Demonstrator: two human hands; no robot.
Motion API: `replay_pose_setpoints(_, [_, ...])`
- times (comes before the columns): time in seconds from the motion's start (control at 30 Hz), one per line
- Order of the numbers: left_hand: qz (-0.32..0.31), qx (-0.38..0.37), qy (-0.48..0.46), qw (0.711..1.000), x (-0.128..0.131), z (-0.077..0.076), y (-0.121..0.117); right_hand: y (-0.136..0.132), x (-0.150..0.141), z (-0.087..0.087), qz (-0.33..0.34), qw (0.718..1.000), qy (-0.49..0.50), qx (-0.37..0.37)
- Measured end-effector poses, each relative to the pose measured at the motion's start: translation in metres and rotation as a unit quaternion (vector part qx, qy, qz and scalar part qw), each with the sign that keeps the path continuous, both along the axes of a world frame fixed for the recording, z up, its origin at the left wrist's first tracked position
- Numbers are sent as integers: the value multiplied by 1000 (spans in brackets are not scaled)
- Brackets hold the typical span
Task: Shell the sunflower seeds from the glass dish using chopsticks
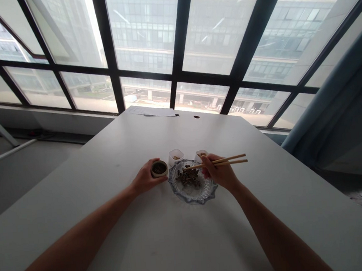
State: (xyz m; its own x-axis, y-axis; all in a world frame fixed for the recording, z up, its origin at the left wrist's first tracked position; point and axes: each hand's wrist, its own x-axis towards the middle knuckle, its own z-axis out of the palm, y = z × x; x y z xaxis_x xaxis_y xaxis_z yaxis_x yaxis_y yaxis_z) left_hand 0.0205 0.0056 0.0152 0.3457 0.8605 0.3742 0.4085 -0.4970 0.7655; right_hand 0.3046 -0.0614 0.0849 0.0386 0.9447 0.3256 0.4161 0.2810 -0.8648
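Note:
My left hand [147,178] is wrapped round a small round cup [159,169] with a pale rim and a dark inside, just left of a clear glass bowl [195,199] with a scalloped edge. Small dark brown pieces [189,177] lie heaped in the bowl; their kind I cannot make out. Above the bowl's right side, my right hand [220,172] grips a pair of wooden chopsticks [231,160]. Their tips point left, over the heap. Whether a piece is between the tips is too small to tell.
Two small clear plastic containers, a left one [176,156] and a right one [200,154], stand behind the bowl with light brown bits inside. White paper [150,112] lies at the far end of the white table [146,247]. Windows rise beyond; a blue curtain [331,94] hangs at right.

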Motion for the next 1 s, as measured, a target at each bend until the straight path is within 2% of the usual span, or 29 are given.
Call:
replay_pose_setpoints(0.1, [6,-24,4,1000,-1,-2,2,8,15,6,-66,991,111,-34])
replay_pose_setpoints(0.2, [-5,-54,-4,999,-4,-1,7,4,29,23,-92,986,133,-32])
replay_pose_setpoints(0.27, [4,-59,-21,998,-5,3,9,-10,35,42,-79,994,69,8])
replay_pose_setpoints(0.37, [39,-3,-18,999,3,19,8,-36,39,72,-35,989,-123,79])
replay_pose_setpoints(0.4, [42,26,1,999,11,26,5,-43,40,80,-34,981,-164,93])
replay_pose_setpoints(0.47, [20,78,54,995,34,40,-3,-50,44,88,-40,977,-182,104])
replay_pose_setpoints(0.57, [-60,131,139,980,82,59,-15,-46,55,89,-109,985,-116,72])
replay_pose_setpoints(0.63, [-115,132,194,965,117,67,-18,-39,63,86,-168,983,-74,25])
replay_pose_setpoints(0.7, [-148,121,240,952,150,72,-16,-36,69,85,-200,978,-57,-11])
replay_pose_setpoints(0.8, [-155,93,305,935,185,74,-5,-37,73,88,-203,977,-69,-18])
replay_pose_setpoints(0.9, [-159,73,349,921,205,76,5,-41,74,92,-191,977,-97,-12])
replay_pose_setpoints(1.0, [-168,66,369,912,214,76,10,-41,76,93,-170,978,-121,-10])
